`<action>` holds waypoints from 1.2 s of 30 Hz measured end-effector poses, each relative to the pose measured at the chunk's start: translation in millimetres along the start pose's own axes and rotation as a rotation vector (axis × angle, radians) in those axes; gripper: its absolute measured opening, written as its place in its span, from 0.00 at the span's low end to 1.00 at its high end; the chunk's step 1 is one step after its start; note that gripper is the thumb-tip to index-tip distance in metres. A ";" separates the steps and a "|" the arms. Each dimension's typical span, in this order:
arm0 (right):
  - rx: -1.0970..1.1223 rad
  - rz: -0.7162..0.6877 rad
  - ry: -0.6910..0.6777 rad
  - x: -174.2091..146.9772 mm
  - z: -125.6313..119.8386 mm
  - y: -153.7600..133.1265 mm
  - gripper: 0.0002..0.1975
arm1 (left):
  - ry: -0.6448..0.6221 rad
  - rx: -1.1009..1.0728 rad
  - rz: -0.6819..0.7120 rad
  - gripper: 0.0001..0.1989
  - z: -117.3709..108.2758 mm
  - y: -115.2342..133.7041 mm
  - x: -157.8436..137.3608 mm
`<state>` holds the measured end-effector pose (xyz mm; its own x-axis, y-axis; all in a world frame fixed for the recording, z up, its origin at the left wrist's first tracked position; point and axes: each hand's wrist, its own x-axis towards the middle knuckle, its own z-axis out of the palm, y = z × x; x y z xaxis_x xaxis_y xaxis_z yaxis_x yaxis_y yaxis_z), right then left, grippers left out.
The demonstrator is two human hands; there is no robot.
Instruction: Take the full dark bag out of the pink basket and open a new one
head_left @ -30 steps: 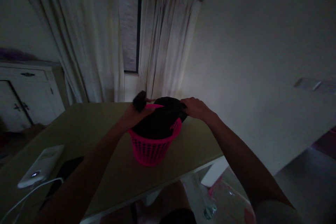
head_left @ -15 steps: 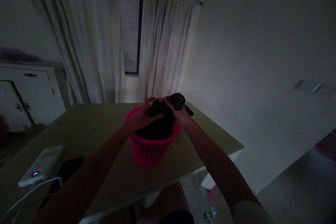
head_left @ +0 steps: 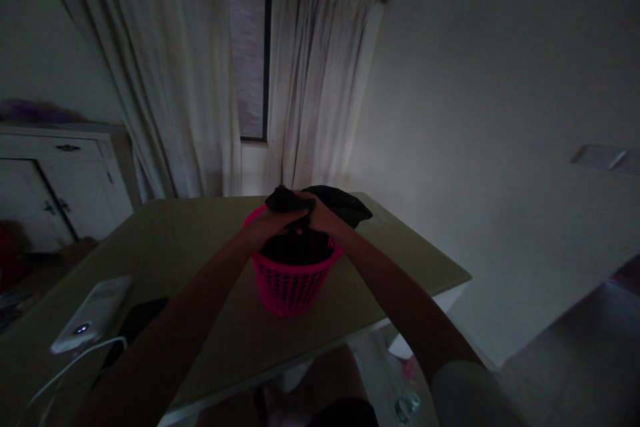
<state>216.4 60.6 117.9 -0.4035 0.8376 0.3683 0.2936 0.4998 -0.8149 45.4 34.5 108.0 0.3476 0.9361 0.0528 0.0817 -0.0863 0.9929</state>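
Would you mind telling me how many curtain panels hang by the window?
2: one curtain panel hangs left of the window, the other curtain panel right of it, both behind the table.

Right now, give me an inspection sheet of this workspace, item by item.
Surface: olive table, dimly lit.
Job's things: pink basket standing on the table; black cloth bunched over its top, spilling past the far right rim.
Clutter: white power bank with a lit dot and a dark flat object at the near left.
Grippers: left hand and right hand meet over the basket, both gripping the cloth.
Cables: white cable running from the power bank.
Surroundings: pale curtains, window, white cabinet.
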 end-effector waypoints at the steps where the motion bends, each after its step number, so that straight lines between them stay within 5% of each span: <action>1: -0.017 -0.030 -0.052 -1.7 -2.7 -1.8 0.04 | 0.026 -0.038 -0.020 0.21 -1.1 -0.6 -0.1; 4: 0.033 -0.001 -0.168 -13.0 -13.6 -6.8 0.06 | 0.108 -0.101 0.057 0.20 -6.9 -2.8 1.9; 8: 0.237 0.087 -0.293 -28.0 -23.8 -14.5 0.25 | 0.158 0.083 0.239 0.19 -12.5 -5.9 13.2; 13: -0.011 0.141 -0.244 -26.9 -19.9 -15.7 0.23 | 0.033 0.294 0.360 0.21 -16.7 -8.0 15.2; 18: -0.108 0.000 -0.280 -26.8 -16.5 -12.3 0.24 | -0.252 0.149 0.229 0.28 -22.3 -7.4 -4.8; 22: -0.188 -0.085 -0.244 -32.0 -7.4 -14.5 0.26 | 0.097 0.099 0.001 0.27 -16.9 -5.5 -2.2; 24: -0.149 -0.082 -0.155 -35.2 -3.7 -14.5 0.25 | 0.256 0.094 0.005 0.23 -16.5 -6.1 3.0; 29: 0.210 0.099 0.153 -28.9 -1.9 1.1 0.27 | 0.221 0.324 0.446 0.10 -23.0 -13.1 1.9; 33: 0.231 0.268 0.432 -9.3 3.9 21.2 0.15 | 0.213 0.526 0.708 0.29 -20.0 -13.1 -8.7; 36: 0.188 0.270 0.350 -4.2 11.5 26.3 0.11 | 0.136 0.679 0.783 0.35 -17.9 -8.1 -13.0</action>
<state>215.8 67.8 89.8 -0.0090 0.9721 0.2344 0.1729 0.2324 -0.9571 23.4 29.2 101.2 0.4249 0.5631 0.7088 0.4015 -0.8190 0.4099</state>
